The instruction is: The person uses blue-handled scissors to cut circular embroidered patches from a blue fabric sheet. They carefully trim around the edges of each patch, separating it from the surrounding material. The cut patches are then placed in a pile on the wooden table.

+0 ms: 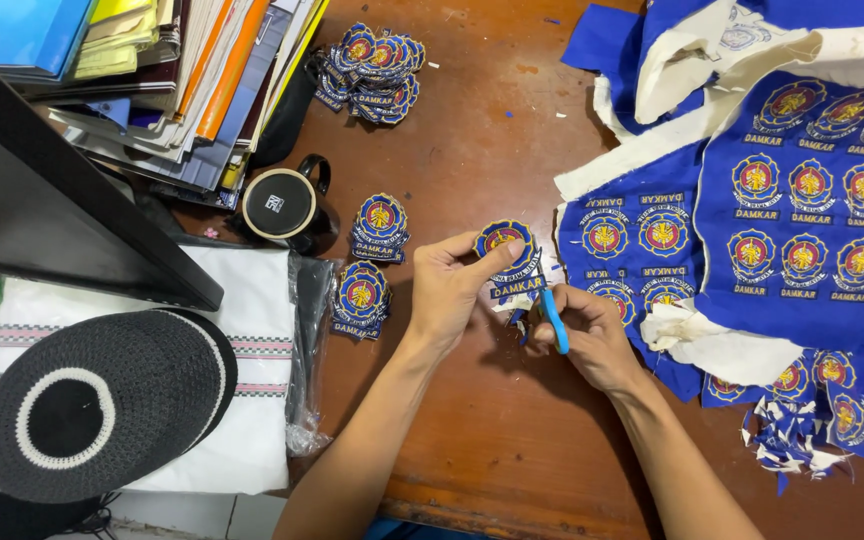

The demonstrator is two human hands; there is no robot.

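My left hand (pixel 449 287) pinches a round blue embroidered patch (pixel 508 252) with a gold and red emblem, held just above the brown wooden table (pixel 492 420). My right hand (pixel 592 335) grips small blue-handled scissors (pixel 552 318), whose blades are at the patch's lower edge. White backing scraps hang under the patch. To the right lies a large blue fabric sheet (pixel 802 220) covered with rows of the same uncut patches.
Piles of cut patches lie at the top (pixel 372 70) and left of my hands (pixel 380 228), (pixel 360 298). A black mug (pixel 287 203), stacked books (pixel 172 80), a black and white knitted cap (pixel 97 405) on folded white cloth, and fabric scraps (pixel 792 435) surround the work spot.
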